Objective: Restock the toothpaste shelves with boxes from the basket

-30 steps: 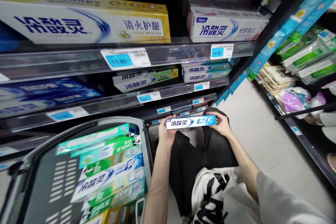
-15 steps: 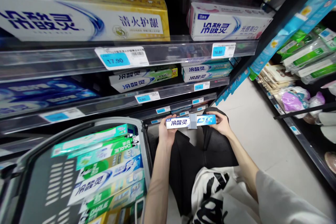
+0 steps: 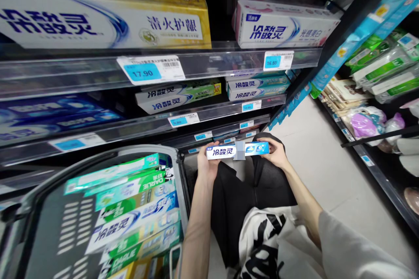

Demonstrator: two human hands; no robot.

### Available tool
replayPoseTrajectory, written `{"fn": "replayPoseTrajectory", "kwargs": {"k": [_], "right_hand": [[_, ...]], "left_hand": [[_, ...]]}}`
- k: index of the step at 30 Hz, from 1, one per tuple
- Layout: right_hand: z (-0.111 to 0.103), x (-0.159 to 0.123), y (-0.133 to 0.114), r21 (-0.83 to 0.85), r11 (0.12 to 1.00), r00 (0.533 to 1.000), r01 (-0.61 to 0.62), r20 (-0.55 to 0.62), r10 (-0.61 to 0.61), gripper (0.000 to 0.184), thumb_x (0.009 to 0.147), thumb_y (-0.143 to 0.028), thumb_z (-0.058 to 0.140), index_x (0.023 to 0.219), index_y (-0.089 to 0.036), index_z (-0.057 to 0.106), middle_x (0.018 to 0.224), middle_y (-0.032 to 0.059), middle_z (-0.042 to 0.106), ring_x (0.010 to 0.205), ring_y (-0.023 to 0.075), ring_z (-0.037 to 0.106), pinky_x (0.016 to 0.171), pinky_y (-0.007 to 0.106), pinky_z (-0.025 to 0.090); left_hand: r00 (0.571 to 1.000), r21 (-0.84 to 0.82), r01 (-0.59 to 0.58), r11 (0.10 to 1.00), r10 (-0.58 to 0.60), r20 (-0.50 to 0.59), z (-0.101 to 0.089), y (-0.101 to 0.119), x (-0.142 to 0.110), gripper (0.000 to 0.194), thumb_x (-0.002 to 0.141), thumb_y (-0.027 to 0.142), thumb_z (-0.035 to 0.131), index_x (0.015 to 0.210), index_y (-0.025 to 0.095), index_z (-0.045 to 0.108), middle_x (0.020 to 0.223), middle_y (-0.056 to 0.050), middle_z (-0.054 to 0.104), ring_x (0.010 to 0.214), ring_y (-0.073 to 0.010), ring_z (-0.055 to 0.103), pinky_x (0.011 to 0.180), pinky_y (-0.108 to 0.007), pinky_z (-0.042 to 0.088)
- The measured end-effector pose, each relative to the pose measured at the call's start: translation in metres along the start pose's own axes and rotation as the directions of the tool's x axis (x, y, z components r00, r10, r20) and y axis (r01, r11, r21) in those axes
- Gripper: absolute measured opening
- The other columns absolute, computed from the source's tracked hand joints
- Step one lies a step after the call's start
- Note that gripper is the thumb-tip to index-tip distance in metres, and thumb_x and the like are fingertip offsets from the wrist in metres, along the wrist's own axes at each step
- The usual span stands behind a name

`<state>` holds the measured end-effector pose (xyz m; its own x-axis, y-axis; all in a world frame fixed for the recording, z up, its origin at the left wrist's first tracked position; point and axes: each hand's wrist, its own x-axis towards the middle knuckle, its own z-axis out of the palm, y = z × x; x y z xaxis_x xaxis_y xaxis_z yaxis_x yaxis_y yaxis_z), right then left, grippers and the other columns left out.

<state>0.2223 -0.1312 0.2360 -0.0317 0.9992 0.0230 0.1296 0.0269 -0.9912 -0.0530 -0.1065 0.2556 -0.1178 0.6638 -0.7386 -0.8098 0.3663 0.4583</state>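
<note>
A white and blue toothpaste box (image 3: 223, 152) is held level above my knees, its long printed side towards me. My left hand (image 3: 208, 161) grips its left end, and my right hand (image 3: 275, 151) grips the right end. A small grey patch blurs part of the print in the middle. To the left stands a grey shopping basket (image 3: 42, 222) with several toothpaste boxes (image 3: 131, 222) lying side by side in its right half, in green, white and gold.
Shelves ahead carry more toothpaste boxes, among them a yellow and white one (image 3: 108, 17) and a pink and white one (image 3: 284, 26). Price tags (image 3: 152, 69) line the shelf edges. Another rack (image 3: 386, 174) with bagged goods stands on the right, across the pale floor (image 3: 314, 148).
The view has shifted very slightly. Both hands still hold the toothpaste box in nearly the same place.
</note>
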Motion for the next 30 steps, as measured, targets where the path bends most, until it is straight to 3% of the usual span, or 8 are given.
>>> {"fn": "replayPoseTrajectory", "kwargs": {"k": [9, 19, 30], "right_hand": [[-0.0005, -0.0025, 0.0044, 0.014, 1.000, 1.000, 0.014, 0.007, -0.014, 0.052, 0.064, -0.023, 0.087, 0.114, -0.022, 0.076, 0.125, 0.0106, 0.076, 0.103, 0.0252, 0.077, 0.067, 0.025, 0.063], [-0.0022, -0.0050, 0.0054, 0.030, 0.999, 1.000, 0.025, -0.001, -0.025, 0.053, 0.064, -0.025, 0.088, 0.116, -0.023, 0.076, 0.129, 0.0109, 0.073, 0.109, 0.0267, 0.075, 0.076, 0.029, 0.064], [-0.0068, -0.0053, 0.0058, 0.021, 1.000, 0.999, 0.020, 0.039, -0.020, 0.052, 0.068, -0.021, 0.085, 0.118, -0.024, 0.076, 0.135, 0.0102, 0.070, 0.109, 0.0253, 0.076, 0.073, 0.026, 0.064]], "left_hand": [[1.000, 0.005, -0.008, 1.000, 0.008, -0.001, -0.0011, -0.0011, 0.0005, 0.015, 0.092, 0.019, 0.053, 0.087, 0.015, 0.066, 0.097, -0.009, 0.076, 0.091, -0.0236, 0.073, 0.080, -0.036, 0.059], [1.000, 0.021, -0.004, 1.000, 0.004, -0.007, -0.0012, -0.0020, 0.0013, 0.016, 0.093, 0.018, 0.052, 0.086, 0.015, 0.067, 0.097, -0.008, 0.076, 0.092, -0.0237, 0.073, 0.079, -0.036, 0.058], [0.999, -0.004, 0.009, 1.000, -0.009, -0.037, -0.0050, -0.0077, -0.0035, 0.015, 0.090, 0.018, 0.053, 0.084, 0.016, 0.066, 0.092, -0.008, 0.076, 0.089, -0.0215, 0.073, 0.081, -0.034, 0.059]]}}
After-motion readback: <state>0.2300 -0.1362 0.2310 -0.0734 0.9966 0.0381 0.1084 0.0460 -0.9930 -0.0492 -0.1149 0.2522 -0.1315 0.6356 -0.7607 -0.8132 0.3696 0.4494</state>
